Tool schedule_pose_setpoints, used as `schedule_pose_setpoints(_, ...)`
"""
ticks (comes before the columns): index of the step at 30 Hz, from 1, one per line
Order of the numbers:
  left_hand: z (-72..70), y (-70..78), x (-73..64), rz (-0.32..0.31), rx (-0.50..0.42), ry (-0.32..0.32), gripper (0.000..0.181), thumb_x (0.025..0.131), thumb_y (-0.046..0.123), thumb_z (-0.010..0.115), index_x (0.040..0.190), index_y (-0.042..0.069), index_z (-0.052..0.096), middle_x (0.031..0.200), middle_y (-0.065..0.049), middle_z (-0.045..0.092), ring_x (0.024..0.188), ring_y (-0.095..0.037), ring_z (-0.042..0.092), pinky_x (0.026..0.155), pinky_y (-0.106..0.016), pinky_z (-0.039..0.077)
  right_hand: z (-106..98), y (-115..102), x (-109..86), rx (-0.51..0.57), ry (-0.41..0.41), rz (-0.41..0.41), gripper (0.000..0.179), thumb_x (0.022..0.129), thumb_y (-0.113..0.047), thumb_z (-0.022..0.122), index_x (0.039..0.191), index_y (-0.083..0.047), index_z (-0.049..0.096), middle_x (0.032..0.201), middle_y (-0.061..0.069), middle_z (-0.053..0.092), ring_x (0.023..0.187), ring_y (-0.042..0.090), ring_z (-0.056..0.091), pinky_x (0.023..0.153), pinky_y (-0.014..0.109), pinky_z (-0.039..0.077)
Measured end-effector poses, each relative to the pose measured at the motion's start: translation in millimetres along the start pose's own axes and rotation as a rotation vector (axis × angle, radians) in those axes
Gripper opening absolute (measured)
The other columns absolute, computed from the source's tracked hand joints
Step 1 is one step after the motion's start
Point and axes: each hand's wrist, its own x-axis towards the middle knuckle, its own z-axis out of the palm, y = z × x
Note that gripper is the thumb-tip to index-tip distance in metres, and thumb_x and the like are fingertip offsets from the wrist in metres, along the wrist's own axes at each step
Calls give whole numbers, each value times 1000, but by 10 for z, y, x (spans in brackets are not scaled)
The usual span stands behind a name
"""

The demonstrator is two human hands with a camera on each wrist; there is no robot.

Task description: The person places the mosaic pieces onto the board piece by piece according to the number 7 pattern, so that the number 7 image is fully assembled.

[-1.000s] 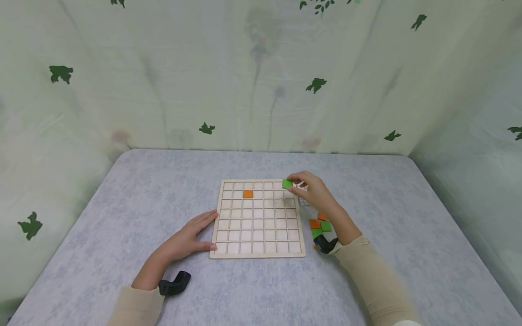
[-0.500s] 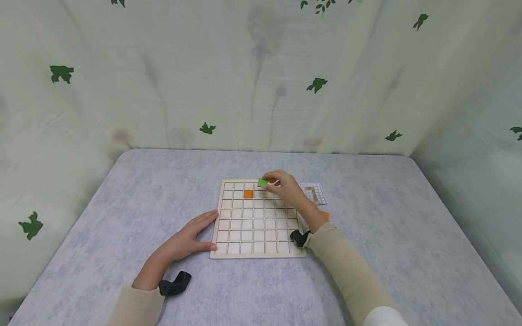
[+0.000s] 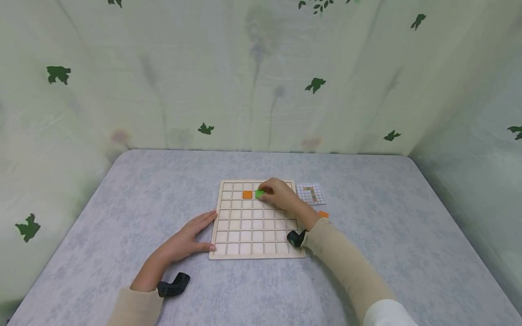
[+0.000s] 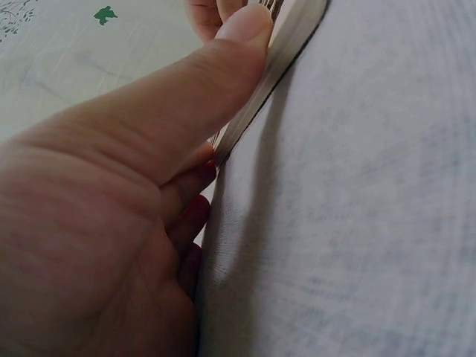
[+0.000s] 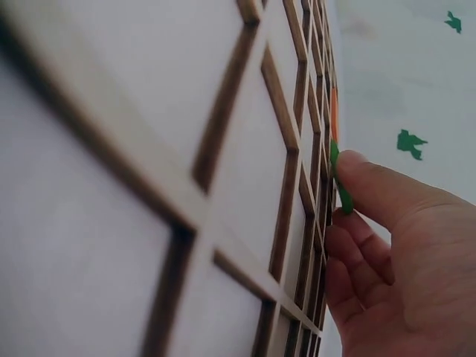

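Observation:
A wooden grid board [image 3: 234, 225] lies on the table. One orange tile [image 3: 247, 194] sits in a cell of its second row from the back. My right hand [image 3: 281, 195] pinches a green tile [image 3: 259, 194] between thumb and fingers, over the cell just right of the orange one. In the right wrist view that green tile [image 5: 343, 192] stands tilted against the grid. My left hand [image 3: 185, 240] rests along the board's left edge, fingers extended, thumb [image 4: 242, 33] touching the rim.
Right of the board lies a small printed card [image 3: 311, 194] with a coloured grid pattern. A loose orange tile [image 3: 323, 214] shows in part beside my right forearm, which hides whatever lies under it. The grey table [image 3: 163, 181] meets a patterned curtain behind.
My right hand has carried the green tile left across the back of the board, then down to the cell beside the orange tile. The card came into full view. The left hand stayed put.

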Motion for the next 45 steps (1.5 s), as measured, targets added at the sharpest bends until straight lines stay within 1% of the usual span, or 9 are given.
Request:
schedule_pose_setpoints(7,-2,-1,-6,3,-6,2,91,73,41,71,141,3,26,145,-15,22,131,-36,15,100,-55,17,17,-34,16,-56,-30,25,31,85,-23,62,115,-13,62,91,-2,49,76,13,44,64,26,40)
schedule_pose_setpoints(12,-1,1,-7,0,-7,3,91,73,41,71,141,3,26,145,-15,23,131,-37,16,100,-56,17,17,-56,15,-61,-54,44,35,86,-24,61,119,-15,60,89,-1,46,74,16,42,60,27,37)
schedule_pose_setpoints(18,0,-1,-2,11,-2,4,91,72,40,72,141,2,26,145,-16,23,131,-36,16,100,-55,16,-19,-61,-15,-32,-37,48,39,86,-24,62,123,-15,56,97,-1,49,81,13,47,68,27,43)
schedule_pose_setpoints(25,0,-10,1,9,5,5,91,72,41,72,141,3,26,145,-15,23,131,-36,16,100,-55,17,-34,-45,-36,4,-40,12,25,88,-16,59,113,-13,64,96,0,51,76,16,43,61,28,38)
schedule_pose_setpoints(27,2,-12,-1,10,6,6,91,72,41,72,141,3,26,145,-15,23,131,-36,16,100,-55,17,-34,-39,-42,3,-44,10,24,88,-16,58,112,-14,64,97,-1,51,77,16,44,62,28,38)
schedule_pose_setpoints(32,3,-6,-6,10,3,4,90,73,41,71,141,3,26,145,-15,23,131,-36,16,100,-55,17,-113,-82,-88,72,-7,27,27,89,-17,58,115,-14,62,107,1,52,88,15,50,70,28,44)
schedule_pose_setpoints(36,10,2,-4,11,9,0,90,74,42,70,142,3,26,145,-15,22,131,-36,16,100,-55,17,-283,-128,-240,121,88,11,32,88,-21,59,119,-12,59,113,2,53,97,17,52,79,31,45)
schedule_pose_setpoints(40,8,14,-1,5,13,-1,90,73,43,70,142,3,26,145,-15,22,131,-36,16,100,-55,17,-475,-86,-505,146,173,-32,36,87,-23,61,121,-12,58,116,4,54,100,18,50,83,34,43)
schedule_pose_setpoints(45,-3,24,-6,-4,5,-3,91,73,41,71,142,3,25,145,-16,22,131,-37,16,100,-56,17,-631,70,-895,140,226,7,36,85,-17,63,120,-10,58,114,8,54,99,21,50,84,38,42)
